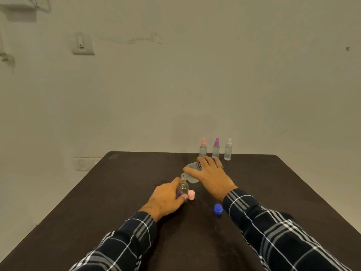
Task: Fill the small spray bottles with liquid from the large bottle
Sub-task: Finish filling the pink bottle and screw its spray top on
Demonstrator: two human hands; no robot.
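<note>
My left hand [166,198] grips a small clear spray bottle [183,186] that stands upright and uncapped on the dark table [117,192]. My right hand [210,176] holds the large clear bottle [192,173] tilted down to the left, its neck right over the small bottle's mouth. A pink spray cap [191,195] stands just right of the small bottle. The large bottle's blue cap [218,209] lies near my right wrist.
Three capped small spray bottles stand in a row at the table's far edge: pink top [203,148], purple top [216,147], white top [228,149]. A pale wall rises behind the table, with switch plates on its left side.
</note>
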